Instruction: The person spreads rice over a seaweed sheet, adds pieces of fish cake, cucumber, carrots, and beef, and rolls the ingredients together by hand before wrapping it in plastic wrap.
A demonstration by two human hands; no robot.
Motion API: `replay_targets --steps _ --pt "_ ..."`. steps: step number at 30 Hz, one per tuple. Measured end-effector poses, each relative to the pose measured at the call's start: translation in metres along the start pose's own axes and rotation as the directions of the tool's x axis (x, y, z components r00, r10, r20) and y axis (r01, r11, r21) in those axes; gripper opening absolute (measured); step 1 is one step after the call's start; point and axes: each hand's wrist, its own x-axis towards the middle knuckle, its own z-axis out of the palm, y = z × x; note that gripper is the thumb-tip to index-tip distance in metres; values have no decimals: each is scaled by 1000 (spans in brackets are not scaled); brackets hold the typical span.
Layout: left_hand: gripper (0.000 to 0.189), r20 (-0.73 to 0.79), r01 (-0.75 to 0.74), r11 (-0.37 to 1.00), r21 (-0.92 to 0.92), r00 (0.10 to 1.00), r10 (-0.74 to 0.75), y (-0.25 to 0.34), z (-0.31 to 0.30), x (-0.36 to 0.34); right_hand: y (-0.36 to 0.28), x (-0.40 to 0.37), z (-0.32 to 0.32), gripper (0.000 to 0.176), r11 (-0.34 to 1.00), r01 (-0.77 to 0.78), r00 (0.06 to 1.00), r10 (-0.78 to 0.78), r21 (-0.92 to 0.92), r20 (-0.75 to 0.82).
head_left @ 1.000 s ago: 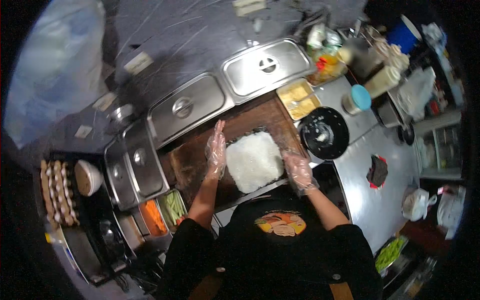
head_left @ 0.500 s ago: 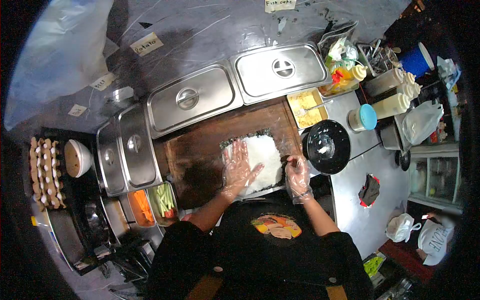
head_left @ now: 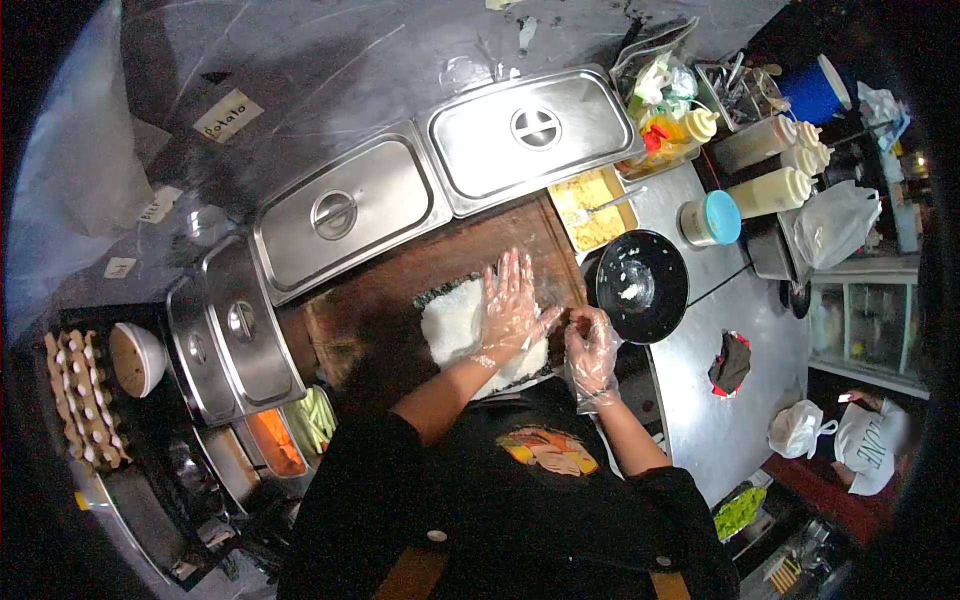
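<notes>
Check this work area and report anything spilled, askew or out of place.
One thing stands out: a crumpled dark bundle with red edges lies loose on the steel counter, by itself; I can't tell what it is. No obvious spill shows.

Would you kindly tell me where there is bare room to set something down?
Bare counter shows between the black bowl and the dark bundle. The board is bare between the rice and the lids. It is crowded around the tub and bottles, and at the rice, under the left hand.
</notes>
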Motion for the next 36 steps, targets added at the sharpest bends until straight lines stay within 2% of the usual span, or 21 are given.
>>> replay_targets --steps 3,6,7,10,12,13,14,16,18,22,24,26,30,32,33,34,36 --pt "98 -83 -19 1000 15 996 20 -2 4 20 -5 -4 0 12 999 -12 1000 12 47 7" --pt "94 -127 -49 999 23 991 52 -9 2 43 -7 -4 -5 9 997 74 997 -74 29 -7" --pt "94 -134 -54 998 16 989 55 -12 0 51 -13 -9 -8 14 964 -164 986 157 210 48" --pt "91 -186 -52 998 48 981 60 -24 -6 74 -13 -18 -19 18 958 -187 982 184 219 34" --pt "89 -159 -168 986 6 973 167 -35 -5 83 -3 -27 -25 18 961 -173 985 171 216 29" --pt "88 -178 -255 967 27 950 255 -39 -7 79 2 -32 -28 17 968 -165 986 168 191 5" --pt "88 -177 -260 965 25 949 260 -41 -6 71 6 -36 -32 17 973 -159 986 164 166 -19" --pt "91 -102 -315 934 169 937 334 -40 -11 35 8 -45 -39 16 981 -152 985 160 117 -62" --pt "93 -34 -437 896 77 897 441 -41 -10 -11 5 -54 -45 15 966 -209 970 224 152 -89" --pt "97 53 -374 923 95 927 370 -16 -1 -44 21 -67 -40 15 949 -231 956 262 216 -130" --pt "99 83 -359 933 32 931 355 3 0 -42 25 -68 -40 16 946 -251 954 277 206 -111" --pt "101 126 -328 945 0 937 325 19 1 -36 17 -65 -40 15 954 -247 959 266 172 -99" --pt "100 57 -326 945 -16 943 327 30 11 -28 10 -56 -39 15 970 -205 973 217 131 -78" --pt "99 7 -354 935 13 935 354 35 16 -24 6 -52 -40 15 975 -181 977 193 131 -88" --pt "95 -32 -381 924 -46 925 380 37 22 -20 18 -50 -38 14 987 -108 987 121 123 -102" --pt "89 -84 -409 908 -89 912 402 40 23 -16 17 -46 -32 13 963 -89 978 133 254 -162" --pt "82 -156 -495 853 -165 867 473 39 15 -9 8 -32 -32 11 991 -13 975 43 135 -219"
